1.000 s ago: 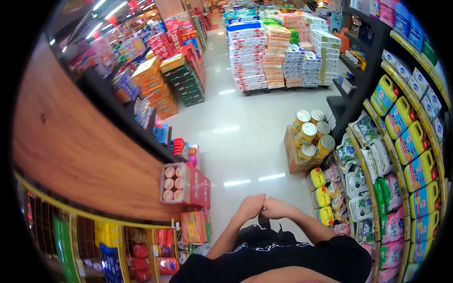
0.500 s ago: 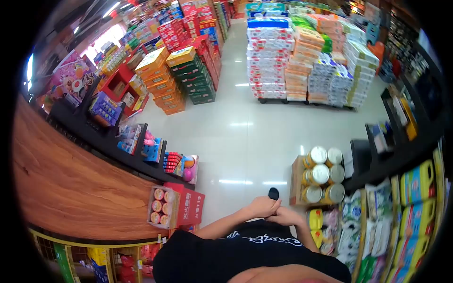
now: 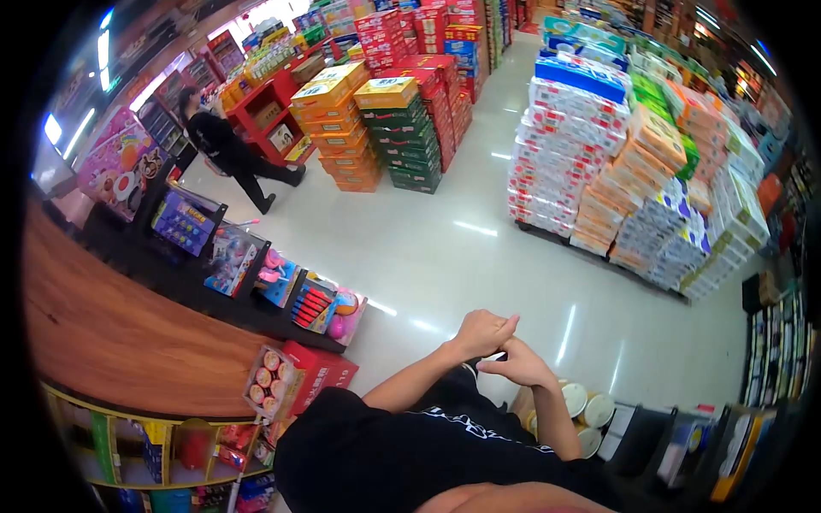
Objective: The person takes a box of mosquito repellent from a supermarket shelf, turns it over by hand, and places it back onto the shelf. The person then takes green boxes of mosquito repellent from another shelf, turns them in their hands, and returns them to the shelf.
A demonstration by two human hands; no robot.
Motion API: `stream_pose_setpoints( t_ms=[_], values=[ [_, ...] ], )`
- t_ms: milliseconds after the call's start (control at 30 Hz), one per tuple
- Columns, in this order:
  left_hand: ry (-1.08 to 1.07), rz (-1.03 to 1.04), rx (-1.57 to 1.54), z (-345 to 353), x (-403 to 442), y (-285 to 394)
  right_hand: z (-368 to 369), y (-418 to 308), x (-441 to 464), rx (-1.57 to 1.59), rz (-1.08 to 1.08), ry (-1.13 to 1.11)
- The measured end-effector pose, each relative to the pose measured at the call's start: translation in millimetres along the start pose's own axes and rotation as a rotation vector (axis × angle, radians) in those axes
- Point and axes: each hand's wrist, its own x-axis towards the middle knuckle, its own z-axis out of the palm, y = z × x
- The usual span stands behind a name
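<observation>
My left hand (image 3: 484,333) is in front of my body, its fingers curled in and its thumb side toward the right. Just below and to the right, my right hand (image 3: 523,362) meets it; the fingertips touch or overlap, and part of the fingers is hidden. The right thumb points left, a little apart from the other hand. No object shows in either hand. Both forearms reach out from my black T-shirt (image 3: 462,445) with white lettering. Below the hands, white-lidded cans (image 3: 575,398) stand partly behind my right forearm.
A wooden counter (image 3: 128,325) with small toy displays (image 3: 321,303) curves along the left. Stacked orange boxes (image 3: 342,137) and green boxes (image 3: 410,145) stand ahead, with packs of tissue paper (image 3: 569,154) at right. Tiled floor (image 3: 462,256) runs between. Another person (image 3: 227,150) walks at far left.
My view has turned to the left, and a walking person has come into it. My hands have risen and loosened from a tighter clasp. The cans now sit lower, behind my right arm.
</observation>
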Motion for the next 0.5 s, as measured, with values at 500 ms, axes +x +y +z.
stream_pose_setpoints(
  t_ms=[500],
  values=[
    [-0.220, 0.089, 0.021, 8.3, 401.2, -81.0, -305.5, -10.1, 221.0, 0.493, 0.308, 0.296]
  ],
)
